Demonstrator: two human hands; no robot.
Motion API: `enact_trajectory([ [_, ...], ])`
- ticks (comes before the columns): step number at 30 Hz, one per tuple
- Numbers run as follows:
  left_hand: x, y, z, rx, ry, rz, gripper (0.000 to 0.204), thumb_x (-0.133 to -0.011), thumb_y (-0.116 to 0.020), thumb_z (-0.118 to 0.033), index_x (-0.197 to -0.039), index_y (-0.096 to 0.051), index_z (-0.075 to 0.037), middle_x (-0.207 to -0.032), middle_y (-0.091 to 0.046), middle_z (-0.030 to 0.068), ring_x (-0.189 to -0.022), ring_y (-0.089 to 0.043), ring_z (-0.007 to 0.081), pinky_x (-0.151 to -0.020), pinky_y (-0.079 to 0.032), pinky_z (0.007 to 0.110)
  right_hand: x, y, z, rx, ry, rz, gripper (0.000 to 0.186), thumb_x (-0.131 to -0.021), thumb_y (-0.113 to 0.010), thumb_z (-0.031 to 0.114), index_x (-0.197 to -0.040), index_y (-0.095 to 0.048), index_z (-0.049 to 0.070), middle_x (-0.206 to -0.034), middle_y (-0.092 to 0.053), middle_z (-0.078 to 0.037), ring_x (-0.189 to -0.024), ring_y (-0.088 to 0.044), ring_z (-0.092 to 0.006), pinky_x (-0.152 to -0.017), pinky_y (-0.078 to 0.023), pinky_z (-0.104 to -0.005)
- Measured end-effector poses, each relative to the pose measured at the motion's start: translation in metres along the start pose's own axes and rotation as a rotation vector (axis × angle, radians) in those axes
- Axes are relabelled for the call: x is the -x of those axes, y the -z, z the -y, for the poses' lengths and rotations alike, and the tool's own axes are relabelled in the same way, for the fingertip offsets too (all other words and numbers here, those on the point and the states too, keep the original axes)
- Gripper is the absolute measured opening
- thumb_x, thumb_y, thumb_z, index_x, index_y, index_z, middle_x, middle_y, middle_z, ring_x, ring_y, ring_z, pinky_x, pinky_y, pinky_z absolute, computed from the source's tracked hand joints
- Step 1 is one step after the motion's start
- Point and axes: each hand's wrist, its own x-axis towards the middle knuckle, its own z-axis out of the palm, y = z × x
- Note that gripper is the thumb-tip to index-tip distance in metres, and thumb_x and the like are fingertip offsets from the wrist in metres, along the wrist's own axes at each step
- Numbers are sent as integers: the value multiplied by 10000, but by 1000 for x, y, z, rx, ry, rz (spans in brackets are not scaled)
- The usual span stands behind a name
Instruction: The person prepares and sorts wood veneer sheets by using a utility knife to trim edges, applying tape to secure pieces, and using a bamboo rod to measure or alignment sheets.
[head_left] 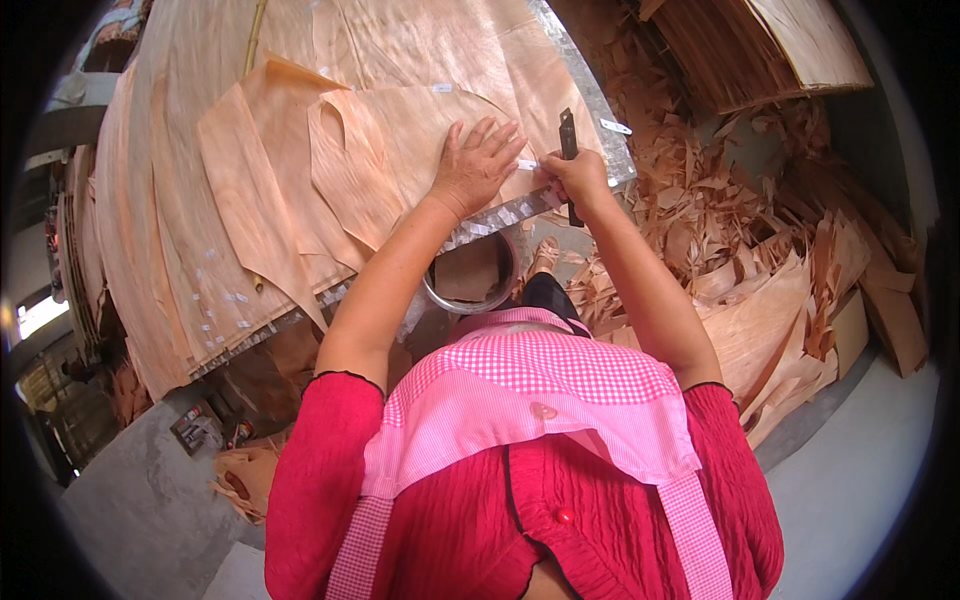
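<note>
My left hand [476, 165] lies on a thin, pale reddish wood veneer sheet [405, 125], fingers spread. My right hand [578, 178] grips a dark, narrow cutting blade [568, 135], held upright at the right edge of the sheets, near a small white strip [530, 164]. Irregular veneer pieces [255, 190] with torn and curved edges overlap on the layered sheets left of my left hand. A thin yellowish stick [253, 40] sticks out from under them. The sheets rest on a worktop [480, 225] whose metal-grey edge has many small white patches along it.
Below the worktop sits a round metal container [433, 283]. Veneer scraps [690, 230] cover the floor [820, 470] at the right, with a stack of sheets [750, 45] at upper right. A dark support [70, 130] and stacked sheets [80, 260] stand at the left.
</note>
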Motion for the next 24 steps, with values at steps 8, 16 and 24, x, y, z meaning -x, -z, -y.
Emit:
enact_trajectory([
  [8, 1, -2, -2, -27, -13, -23, 379, -816, -506, -296, -1188, -490, -223, -1297, -407, -36, -1180, -368, 214, -950, -245, 514, -7, -4, 1, 515, 130, -114, 150, -670, -637, 137, -725, -627, -1, -653, -618, -162, -545, -603, -248, -526, -474, -331],
  [16, -1, -6, 0, -104, -32, 2, 378, -822, -499, -296, -1191, -482, -210, -1290, -416, -24, -1177, -371, 227, -926, -281, 530, -12, -4, 40, 1239, 354, -76, 166, -646, -620, 156, -749, -650, 30, -808, -620, -192, -799, -609, -324, -702, -484, -380],
  [24, 0, -5, -4, -73, -10, -1, 387, -820, -494, -285, -1201, -474, -222, -1290, -412, -42, -1185, -351, 203, -957, -242, 514, -24, 20, 21, 768, 65, 157, 140, -659, -640, 150, -669, -627, 10, -690, -616, -147, -594, -607, -228, -523, -473, -315],
])
